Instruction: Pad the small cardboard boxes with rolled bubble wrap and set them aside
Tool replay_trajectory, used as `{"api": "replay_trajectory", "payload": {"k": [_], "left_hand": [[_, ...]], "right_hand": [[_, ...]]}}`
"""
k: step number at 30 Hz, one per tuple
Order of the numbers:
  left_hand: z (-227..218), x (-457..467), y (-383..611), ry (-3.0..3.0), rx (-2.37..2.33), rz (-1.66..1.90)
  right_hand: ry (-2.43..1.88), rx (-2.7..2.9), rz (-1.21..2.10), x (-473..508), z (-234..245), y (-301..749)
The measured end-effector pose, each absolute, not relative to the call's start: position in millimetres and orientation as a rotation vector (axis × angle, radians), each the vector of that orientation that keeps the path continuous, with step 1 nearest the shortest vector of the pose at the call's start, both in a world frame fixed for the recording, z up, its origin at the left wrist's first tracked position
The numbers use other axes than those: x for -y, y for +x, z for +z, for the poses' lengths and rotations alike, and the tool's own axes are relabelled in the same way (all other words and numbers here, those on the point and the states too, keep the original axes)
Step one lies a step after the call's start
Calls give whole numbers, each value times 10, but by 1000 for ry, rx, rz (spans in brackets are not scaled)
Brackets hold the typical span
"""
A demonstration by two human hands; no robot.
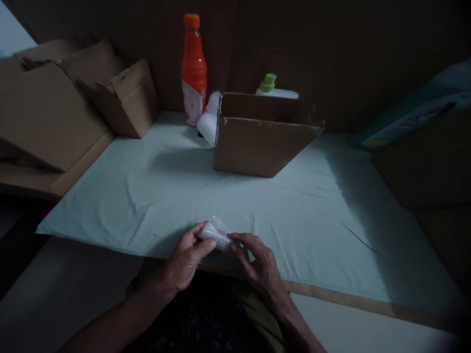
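Well, boxes [47,113] stood at the left; your left hand [187,259] had its fingers clamped on the bubble wrap [218,235], by the near edge of the cloth [301,215]; your right hand [263,262] pinched its right end; a carton [253,147] stood beyond.

No text is readable: the label [192,102] on the far bottle [194,63] and the print [414,117] on the right packet [397,110] are unclear.
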State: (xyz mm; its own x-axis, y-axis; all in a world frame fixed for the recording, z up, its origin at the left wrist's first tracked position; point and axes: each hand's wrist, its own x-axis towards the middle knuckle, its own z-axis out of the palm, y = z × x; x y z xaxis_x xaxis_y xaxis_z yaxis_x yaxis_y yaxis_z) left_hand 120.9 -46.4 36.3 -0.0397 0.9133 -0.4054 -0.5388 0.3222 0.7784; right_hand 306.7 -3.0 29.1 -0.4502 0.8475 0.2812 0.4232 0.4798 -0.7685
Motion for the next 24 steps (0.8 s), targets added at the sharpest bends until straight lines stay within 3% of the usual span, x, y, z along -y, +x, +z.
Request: {"api": "replay_trajectory", "payload": {"k": [3, 14, 19, 24], "left_hand": [[319, 419, 1232, 453, -1095, 1264], [384, 201, 1192, 862, -1117, 1068], [568, -155, 1066, 1166, -1101, 1096], [919, -1051, 807, 1823, -1388, 1559]], "right_hand": [[-1060, 1973, 881, 28, 283, 3116], [-1137, 1478, 1681, -102, 333, 3254], [-1112, 1603, 1624, -265, 555, 3292], [-1263, 1717, 1397, -485, 920, 3413]]}}
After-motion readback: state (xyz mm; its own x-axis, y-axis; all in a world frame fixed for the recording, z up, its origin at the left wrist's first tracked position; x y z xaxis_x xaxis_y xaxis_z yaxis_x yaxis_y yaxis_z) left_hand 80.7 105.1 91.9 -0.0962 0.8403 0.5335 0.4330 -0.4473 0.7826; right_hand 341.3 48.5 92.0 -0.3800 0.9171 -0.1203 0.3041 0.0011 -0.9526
